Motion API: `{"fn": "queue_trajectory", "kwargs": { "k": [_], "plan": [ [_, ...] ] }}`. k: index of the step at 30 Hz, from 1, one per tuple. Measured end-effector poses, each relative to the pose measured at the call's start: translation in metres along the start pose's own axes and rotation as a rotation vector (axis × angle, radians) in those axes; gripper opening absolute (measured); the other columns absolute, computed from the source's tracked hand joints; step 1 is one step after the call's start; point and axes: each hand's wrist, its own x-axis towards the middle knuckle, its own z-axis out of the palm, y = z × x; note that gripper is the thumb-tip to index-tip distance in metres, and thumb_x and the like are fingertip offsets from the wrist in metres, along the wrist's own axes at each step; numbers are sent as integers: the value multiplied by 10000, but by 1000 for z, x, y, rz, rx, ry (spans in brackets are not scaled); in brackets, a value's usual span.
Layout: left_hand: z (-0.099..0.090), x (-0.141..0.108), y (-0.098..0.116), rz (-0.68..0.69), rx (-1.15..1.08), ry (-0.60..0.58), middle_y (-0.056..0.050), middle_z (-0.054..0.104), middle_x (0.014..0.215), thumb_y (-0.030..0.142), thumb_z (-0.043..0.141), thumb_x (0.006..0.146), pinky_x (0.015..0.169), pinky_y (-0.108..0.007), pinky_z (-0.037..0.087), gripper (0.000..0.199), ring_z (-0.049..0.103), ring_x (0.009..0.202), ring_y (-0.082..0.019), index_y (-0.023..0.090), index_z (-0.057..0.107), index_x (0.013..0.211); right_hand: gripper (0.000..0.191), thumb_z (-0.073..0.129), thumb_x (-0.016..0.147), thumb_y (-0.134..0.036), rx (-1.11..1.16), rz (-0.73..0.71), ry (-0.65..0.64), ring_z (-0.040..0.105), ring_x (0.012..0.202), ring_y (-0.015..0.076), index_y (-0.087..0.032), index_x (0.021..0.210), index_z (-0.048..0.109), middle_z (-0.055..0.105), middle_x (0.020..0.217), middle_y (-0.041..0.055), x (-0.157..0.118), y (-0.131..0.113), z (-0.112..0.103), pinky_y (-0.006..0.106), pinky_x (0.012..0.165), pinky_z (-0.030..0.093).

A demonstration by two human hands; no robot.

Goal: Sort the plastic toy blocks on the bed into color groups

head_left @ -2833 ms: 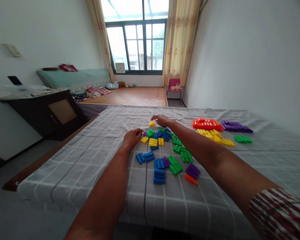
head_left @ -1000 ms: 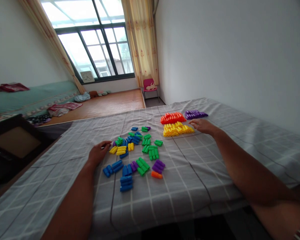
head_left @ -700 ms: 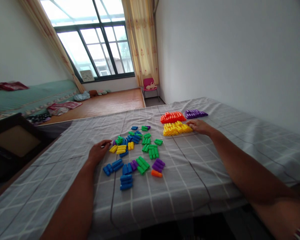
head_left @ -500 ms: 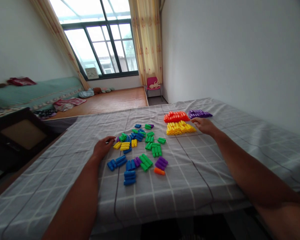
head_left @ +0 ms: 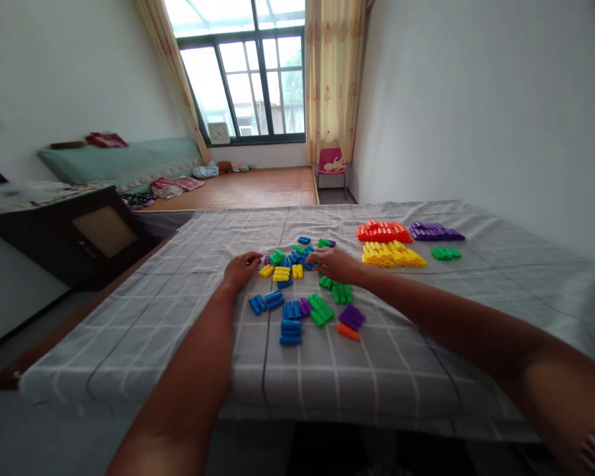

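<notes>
Mixed small plastic pieces lie in a loose group on the checked cloth (head_left: 188, 317), among them blue pieces (head_left: 291, 332), green pieces (head_left: 320, 310) and yellow pieces (head_left: 281, 274). My left hand (head_left: 244, 270) rests at the group's left edge, fingers curled together near a purple piece (head_left: 266, 260); what they hold, if anything, is hidden. Over the upper right of the group is my right hand (head_left: 330, 263), its fingertips at the blue and green pieces. Whether it grips one cannot be made out. Purple pieces (head_left: 352, 317) and an orange piece (head_left: 348, 332) lie nearer me.
Sorted piles stand at the right: red (head_left: 384, 231), yellow (head_left: 393, 254), purple (head_left: 435, 231) and a small row of green (head_left: 446, 253). Beyond are a pink chair (head_left: 331, 162) and a low wooden platform (head_left: 272, 187). A dark cabinet (head_left: 94, 231) is at left.
My right hand has moved left from beside the yellow pile to the mixed group. Green pieces now lie right of the yellow pile. The view has shifted left.
</notes>
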Motion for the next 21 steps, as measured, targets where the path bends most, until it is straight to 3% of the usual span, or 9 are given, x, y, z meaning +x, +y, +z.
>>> {"fn": "queue_trajectory", "kwargs": {
  "k": [6, 10, 13, 17, 21],
  "plan": [
    [0, 0, 0, 4, -37, 9, -10, 744, 992, 303, 512, 836, 778, -243, 491, 302, 665, 915, -179, 234, 713, 1051, 550, 483, 760, 34, -35, -266, -123, 532, 1102, 175, -280, 1187, 631, 637, 1224, 0, 54, -23, 28, 290, 964, 404],
    [1, 2, -4, 42, -73, 5, -16, 742, 983, 318, 497, 833, 787, -250, 493, 318, 668, 906, -178, 227, 709, 1052, 431, 525, 806, -40, -35, -299, -156, 545, 1035, 173, -269, 1151, 641, 676, 1102, 3, 65, -32, 28, 272, 919, 412],
    [-1, 2, -6, 50, -96, 2, -18, 743, 973, 333, 489, 828, 790, -257, 498, 332, 672, 900, -182, 220, 706, 1053, 372, 509, 840, -80, 28, -263, -83, 564, 979, 162, -238, 1158, 619, 668, 1072, 33, 61, -27, 17, 285, 900, 432],
    [-5, 1, -4, 36, -97, -1, -21, 745, 979, 343, 482, 815, 794, -262, 501, 344, 673, 927, -191, 214, 702, 1046, 338, 482, 851, -99, 158, -35, 159, 592, 944, 159, -180, 1167, 572, 636, 1114, 78, 25, 18, -17, 296, 847, 471],
    [-7, 2, -3, 26, -82, 2, -19, 749, 961, 378, 488, 797, 794, -275, 506, 356, 679, 927, -203, 227, 703, 1036, 320, 573, 830, -206, 248, 425, 347, 620, 791, 137, -163, 1145, 530, 673, 944, 49, -49, 96, -65, 249, 723, 493]
  ]
}}
